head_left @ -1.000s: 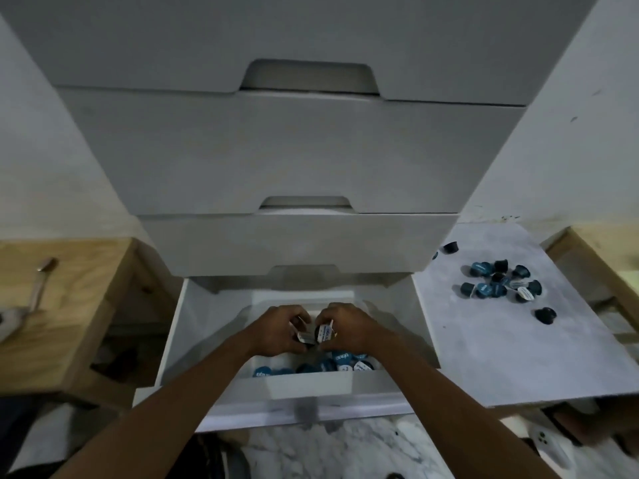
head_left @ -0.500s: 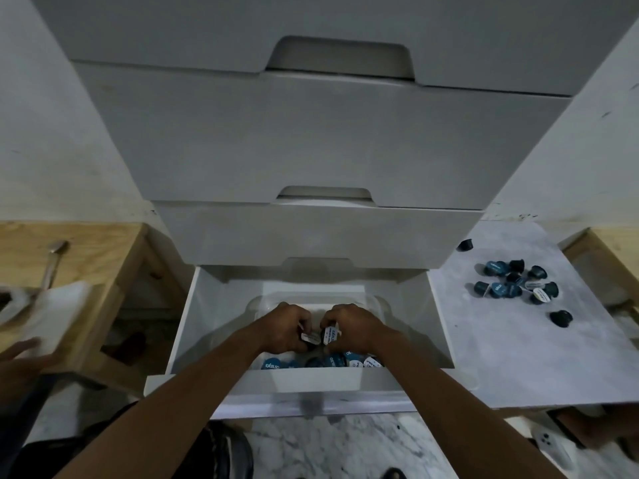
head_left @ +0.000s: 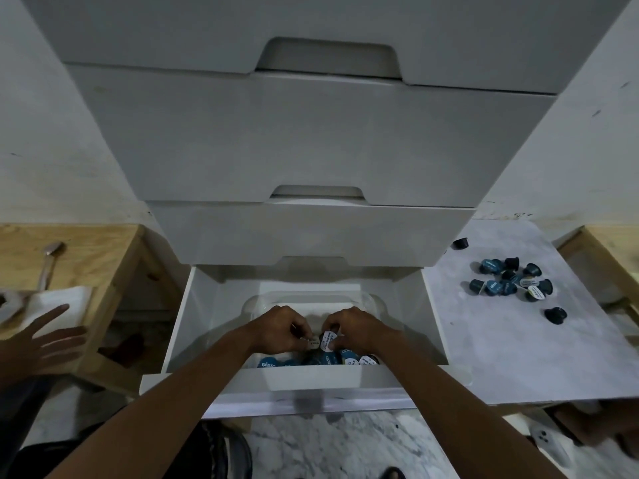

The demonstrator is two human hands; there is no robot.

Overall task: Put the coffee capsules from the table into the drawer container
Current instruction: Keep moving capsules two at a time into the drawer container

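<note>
Both my hands are inside the open bottom drawer (head_left: 204,326), over a clear plastic container (head_left: 371,300). My left hand (head_left: 280,328) is closed on a coffee capsule (head_left: 313,341) with a pale lid. My right hand (head_left: 358,326) is closed on another capsule (head_left: 327,340) with a white printed lid. The two capsules almost touch. Below the hands, several blue and dark capsules (head_left: 349,357) lie in the container. On the marble table (head_left: 518,347) to the right, a cluster of several capsules (head_left: 511,283) remains, with single dark ones at the back (head_left: 460,243) and the front (head_left: 555,314).
Closed white drawers (head_left: 311,150) stack above the open one. Another person's open hand (head_left: 41,337) reaches in at the left, near a white slab (head_left: 65,302) on a wooden stand (head_left: 103,257) with a metal spoon (head_left: 50,261). A second wooden stand (head_left: 608,250) is at the right.
My hands stay in the drawer with their capsules, barely shifted. The other person's hand at the left has come further into view.
</note>
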